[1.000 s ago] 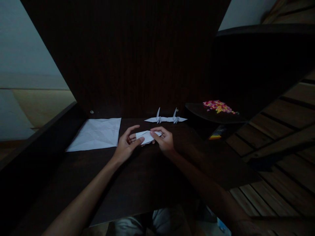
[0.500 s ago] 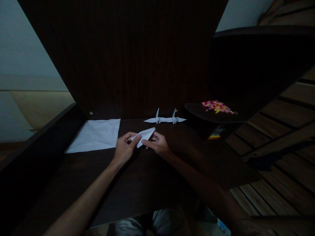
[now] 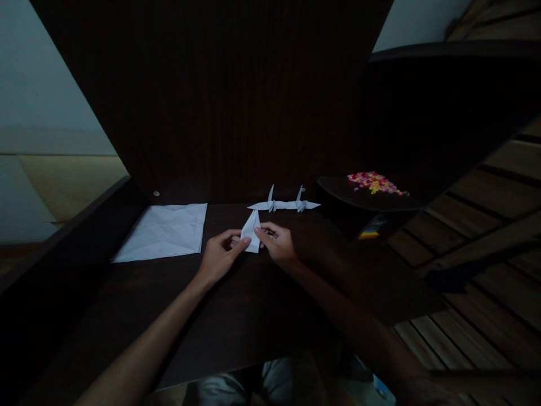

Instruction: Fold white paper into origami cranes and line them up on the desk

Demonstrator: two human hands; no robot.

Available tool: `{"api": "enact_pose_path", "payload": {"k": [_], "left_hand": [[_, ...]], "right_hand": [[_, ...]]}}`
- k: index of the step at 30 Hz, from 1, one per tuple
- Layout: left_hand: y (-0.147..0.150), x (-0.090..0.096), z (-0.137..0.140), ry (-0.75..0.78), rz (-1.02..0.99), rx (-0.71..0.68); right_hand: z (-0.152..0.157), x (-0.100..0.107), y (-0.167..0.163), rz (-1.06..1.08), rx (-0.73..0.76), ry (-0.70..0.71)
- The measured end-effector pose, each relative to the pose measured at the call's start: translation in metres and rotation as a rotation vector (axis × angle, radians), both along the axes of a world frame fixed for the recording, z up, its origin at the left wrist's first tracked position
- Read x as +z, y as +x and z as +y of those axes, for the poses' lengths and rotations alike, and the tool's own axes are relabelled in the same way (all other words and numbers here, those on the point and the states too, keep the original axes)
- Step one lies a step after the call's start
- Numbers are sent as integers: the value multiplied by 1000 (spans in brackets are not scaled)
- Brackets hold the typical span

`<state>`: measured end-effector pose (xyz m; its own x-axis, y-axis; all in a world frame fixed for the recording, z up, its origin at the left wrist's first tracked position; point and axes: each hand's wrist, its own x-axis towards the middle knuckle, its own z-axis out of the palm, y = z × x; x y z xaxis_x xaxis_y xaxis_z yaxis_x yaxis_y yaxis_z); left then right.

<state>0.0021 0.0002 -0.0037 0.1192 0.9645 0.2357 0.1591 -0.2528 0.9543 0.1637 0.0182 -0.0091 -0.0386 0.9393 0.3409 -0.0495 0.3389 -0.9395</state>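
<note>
A small folded piece of white paper (image 3: pixel 252 230) is held above the dark desk, its narrow tip pointing away from me. My left hand (image 3: pixel 222 252) pinches its left lower side, thumb on top. My right hand (image 3: pixel 276 242) grips the right edge, with the thumb lying on the paper's face and the other fingers behind. Just beyond the tip, two folded paper cranes (image 3: pixel 287 206) stand side by side against the back panel. Left of my hands lies a stack of creased white paper sheets (image 3: pixel 169 228).
On a small corner shelf (image 3: pixel 333 185) at the right is a pile of pink, red and yellow small pieces (image 3: pixel 374 182). Beneath it sits an object with a yellow-orange edge (image 3: pixel 369 234). A raised dark side board (image 3: pixel 84 225) borders the desk (image 3: pixel 203 327) on the left.
The folded paper has turned from slanting rightward to pointing nearly straight away from me. Both hands have shifted slightly right and keep their hold on it.
</note>
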Motion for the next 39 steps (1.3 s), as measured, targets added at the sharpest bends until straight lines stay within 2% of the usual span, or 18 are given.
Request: {"api": "enact_pose_path", "payload": {"k": [3,8,18,25,32,39], "left_hand": [[0,-1,1,-13,-14,18],[0,1,3,-20,-63,87],[1,5,1,-61,-103,27],[2,1,3,-65,-166,92],[3,3,0,-119,-216,-26],[4,2,0,-102,-281,-64]], "right_hand": [[0,-2,-1,10,-8,11],[-2,-1,-4,23,28,-46],[-2,0,-3,45,1,19],[-3,-1,-4,79,89,-15],[0,-1,-2,114,79,-2],[5,0,1,152,126,-88]]}}
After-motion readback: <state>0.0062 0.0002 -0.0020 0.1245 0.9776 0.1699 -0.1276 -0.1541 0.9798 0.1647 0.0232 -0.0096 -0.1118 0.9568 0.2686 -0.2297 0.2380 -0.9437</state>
